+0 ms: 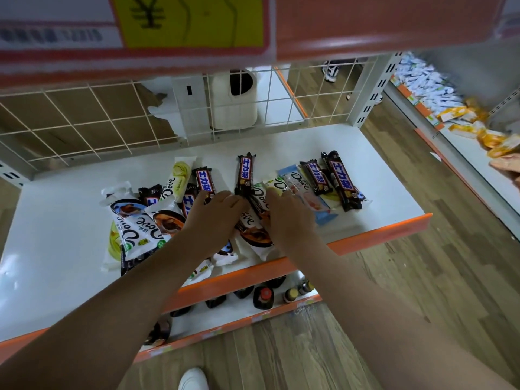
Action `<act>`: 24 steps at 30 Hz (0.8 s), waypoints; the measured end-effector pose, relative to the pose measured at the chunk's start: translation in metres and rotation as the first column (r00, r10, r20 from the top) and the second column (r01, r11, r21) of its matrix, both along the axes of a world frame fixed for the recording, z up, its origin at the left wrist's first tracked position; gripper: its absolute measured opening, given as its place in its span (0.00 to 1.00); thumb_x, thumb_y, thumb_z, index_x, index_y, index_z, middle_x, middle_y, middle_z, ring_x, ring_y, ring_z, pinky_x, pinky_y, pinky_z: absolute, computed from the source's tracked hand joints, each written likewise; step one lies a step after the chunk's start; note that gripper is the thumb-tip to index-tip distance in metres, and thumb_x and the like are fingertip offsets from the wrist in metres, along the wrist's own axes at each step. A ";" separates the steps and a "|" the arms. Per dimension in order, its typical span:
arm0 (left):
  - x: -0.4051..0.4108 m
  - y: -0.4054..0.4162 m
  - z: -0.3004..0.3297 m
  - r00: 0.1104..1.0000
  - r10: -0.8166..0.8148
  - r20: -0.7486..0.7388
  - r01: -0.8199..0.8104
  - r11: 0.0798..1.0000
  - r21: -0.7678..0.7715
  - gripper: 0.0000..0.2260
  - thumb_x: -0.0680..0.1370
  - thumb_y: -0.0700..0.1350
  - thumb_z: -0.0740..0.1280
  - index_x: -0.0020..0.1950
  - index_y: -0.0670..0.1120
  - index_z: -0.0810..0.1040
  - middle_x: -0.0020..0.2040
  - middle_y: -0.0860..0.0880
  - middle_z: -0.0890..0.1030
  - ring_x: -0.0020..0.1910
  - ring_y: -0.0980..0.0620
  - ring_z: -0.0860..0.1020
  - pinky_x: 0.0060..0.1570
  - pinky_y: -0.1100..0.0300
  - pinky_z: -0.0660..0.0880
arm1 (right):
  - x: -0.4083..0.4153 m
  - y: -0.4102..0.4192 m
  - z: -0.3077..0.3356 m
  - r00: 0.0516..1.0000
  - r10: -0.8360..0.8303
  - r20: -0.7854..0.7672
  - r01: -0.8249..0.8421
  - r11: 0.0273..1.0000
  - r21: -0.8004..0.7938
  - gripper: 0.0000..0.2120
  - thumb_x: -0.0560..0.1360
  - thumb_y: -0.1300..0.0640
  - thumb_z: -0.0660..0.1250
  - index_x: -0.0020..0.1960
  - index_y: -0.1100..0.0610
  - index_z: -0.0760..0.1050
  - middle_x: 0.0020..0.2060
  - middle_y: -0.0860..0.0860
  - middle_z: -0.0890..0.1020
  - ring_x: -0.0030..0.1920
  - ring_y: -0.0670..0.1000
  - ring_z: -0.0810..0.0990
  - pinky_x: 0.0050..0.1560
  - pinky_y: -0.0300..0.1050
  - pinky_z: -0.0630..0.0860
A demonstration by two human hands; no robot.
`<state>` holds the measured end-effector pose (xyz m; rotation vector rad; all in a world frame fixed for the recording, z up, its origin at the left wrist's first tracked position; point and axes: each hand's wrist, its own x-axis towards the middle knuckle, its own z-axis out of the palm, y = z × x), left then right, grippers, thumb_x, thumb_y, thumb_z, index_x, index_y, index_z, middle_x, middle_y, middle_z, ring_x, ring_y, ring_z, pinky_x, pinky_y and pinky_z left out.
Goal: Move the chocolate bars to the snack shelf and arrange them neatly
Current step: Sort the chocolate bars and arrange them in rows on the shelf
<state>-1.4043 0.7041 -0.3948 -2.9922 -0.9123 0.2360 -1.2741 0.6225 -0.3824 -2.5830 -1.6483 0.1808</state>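
- The chocolate bars [247,175] lie in a loose heap on the white snack shelf [380,175], spread from the shelf's middle-left to its right, nearer the orange front lip than the wire-grid back [84,119].
- One dark bar stands alone at about 12 o'clock from the hands, its long axis running front to back, nearly straight.
- At about 2 o'clock, two more dark bars [342,181] lie side by side, long axes front to back, tipped slightly leftward at the far end, atop pale wrappers.
- At 9 to 10 o'clock, white-wrapped bars [132,220] cross each other at mixed angles, some overlapping the front lip.
- The left hand [216,215] rests palm down on the heap, fingers fairly straight and together, tips touching a dark bar; it grips nothing I can see.
- The right hand [287,218] also lies palm down, fingers extended over white bars, just beside the left; whether its thumb pinches a wrapper, I cannot tell.
- Dark bottles [263,298] stand on the lower shelf, at 6 o'clock.
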 end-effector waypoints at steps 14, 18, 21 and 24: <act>-0.025 0.003 0.017 0.963 -0.259 -0.070 0.268 0.920 0.286 0.23 0.72 0.59 0.69 0.62 0.48 0.75 0.59 0.47 0.79 0.59 0.48 0.77 0.61 0.44 0.70 | 0.016 0.004 0.008 0.996 0.001 -0.094 0.000 1.000 0.009 0.26 0.69 0.37 0.67 0.51 0.60 0.73 0.47 0.54 0.76 0.47 0.53 0.75 0.40 0.42 0.67; -0.030 -0.005 0.017 0.979 -0.205 0.004 0.193 0.924 0.329 0.22 0.70 0.61 0.69 0.57 0.49 0.78 0.49 0.49 0.81 0.49 0.49 0.80 0.53 0.49 0.74 | 0.022 -0.002 0.021 0.975 -0.017 -0.220 0.017 1.000 -0.005 0.24 0.67 0.42 0.70 0.52 0.62 0.76 0.47 0.55 0.79 0.47 0.53 0.77 0.45 0.48 0.78; -0.026 -0.008 0.013 0.991 -0.129 -0.047 0.137 0.951 0.279 0.21 0.77 0.61 0.58 0.65 0.51 0.71 0.58 0.49 0.77 0.58 0.48 0.75 0.61 0.49 0.67 | 0.025 -0.007 0.028 0.958 -0.009 -0.285 0.015 1.000 0.020 0.19 0.67 0.47 0.70 0.51 0.60 0.78 0.46 0.54 0.79 0.46 0.52 0.77 0.45 0.48 0.78; -0.023 -0.007 0.006 0.999 -0.032 0.000 0.032 0.978 0.206 0.20 0.80 0.58 0.53 0.67 0.49 0.65 0.62 0.47 0.72 0.64 0.46 0.69 0.64 0.48 0.61 | 0.026 -0.009 0.031 0.951 0.039 -0.307 -0.021 0.998 0.062 0.18 0.66 0.50 0.71 0.53 0.57 0.78 0.48 0.52 0.79 0.48 0.52 0.77 0.46 0.49 0.77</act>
